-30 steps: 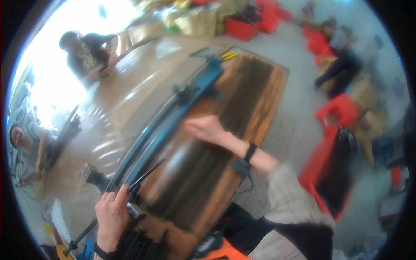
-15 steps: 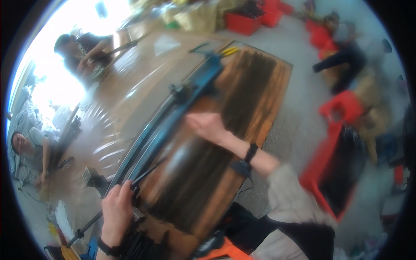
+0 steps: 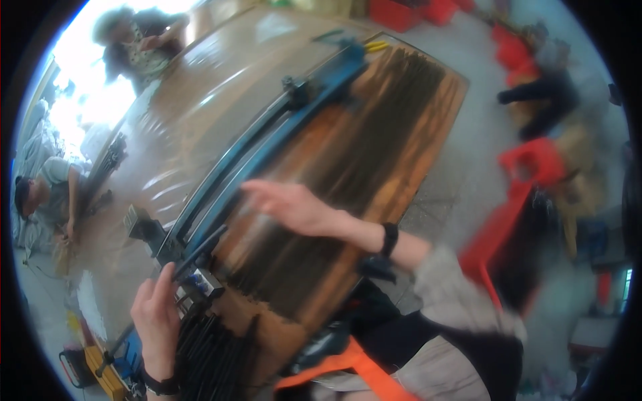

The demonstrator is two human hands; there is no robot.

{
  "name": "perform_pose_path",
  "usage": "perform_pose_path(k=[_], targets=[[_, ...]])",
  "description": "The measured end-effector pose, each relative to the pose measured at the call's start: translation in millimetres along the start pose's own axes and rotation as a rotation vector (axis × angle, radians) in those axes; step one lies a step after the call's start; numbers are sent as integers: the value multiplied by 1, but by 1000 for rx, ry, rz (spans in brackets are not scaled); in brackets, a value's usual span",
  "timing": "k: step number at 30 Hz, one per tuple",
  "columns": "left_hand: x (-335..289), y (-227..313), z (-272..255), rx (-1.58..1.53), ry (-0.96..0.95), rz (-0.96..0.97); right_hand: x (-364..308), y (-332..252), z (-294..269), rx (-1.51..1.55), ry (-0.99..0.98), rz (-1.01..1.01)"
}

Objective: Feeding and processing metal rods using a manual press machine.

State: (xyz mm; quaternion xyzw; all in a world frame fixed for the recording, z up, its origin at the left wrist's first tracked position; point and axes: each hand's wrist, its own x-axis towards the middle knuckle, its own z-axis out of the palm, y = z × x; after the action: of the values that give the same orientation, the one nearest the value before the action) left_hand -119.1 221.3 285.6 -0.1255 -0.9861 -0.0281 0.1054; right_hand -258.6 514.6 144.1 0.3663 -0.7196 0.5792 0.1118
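My left hand (image 3: 157,317) is at the near end of a long blue metal rail (image 3: 261,150), its fingers closed on the end of a dark rod (image 3: 206,246). The rod slants up and to the right beside a metal clamp block (image 3: 200,283). My right hand (image 3: 291,208), blurred by motion, is over the right side of the rail, forefinger stretched out and nothing visible in it. Below and beyond it, a broad layer of dark rods (image 3: 361,164) lies on the brown tabletop (image 3: 438,127). More black rods (image 3: 214,357) are bunched beside my left wrist.
Yellow-handled pliers (image 3: 376,47) lie by the rail's far end. Two people sit across the plastic-covered table (image 3: 200,100) at the left. Red bins (image 3: 491,244) stand on the floor at the right, where another person (image 3: 545,93) is bent low. A yellow case (image 3: 103,374) is at lower left.
My right hand has moved left and nearer along the rail, and its forefinger has stretched out. My left hand is still at the rod. The whole view has shifted a little.
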Motion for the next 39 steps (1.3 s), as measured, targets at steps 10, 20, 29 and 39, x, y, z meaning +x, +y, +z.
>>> perform_pose_path(k=[10,20,29,39], targets=[[-34,-27,4,-104,107,-101,18,-25,29,-128,187,-99],[-59,-28,-9,1,-34,-105,24,-27,53,-127,246,-299],[-74,-27,-2,-31,17,-101,10,-17,48,-136,101,-233],[-87,-34,-10,-35,-252,-414,8,-24,59,-204,36,-286]])
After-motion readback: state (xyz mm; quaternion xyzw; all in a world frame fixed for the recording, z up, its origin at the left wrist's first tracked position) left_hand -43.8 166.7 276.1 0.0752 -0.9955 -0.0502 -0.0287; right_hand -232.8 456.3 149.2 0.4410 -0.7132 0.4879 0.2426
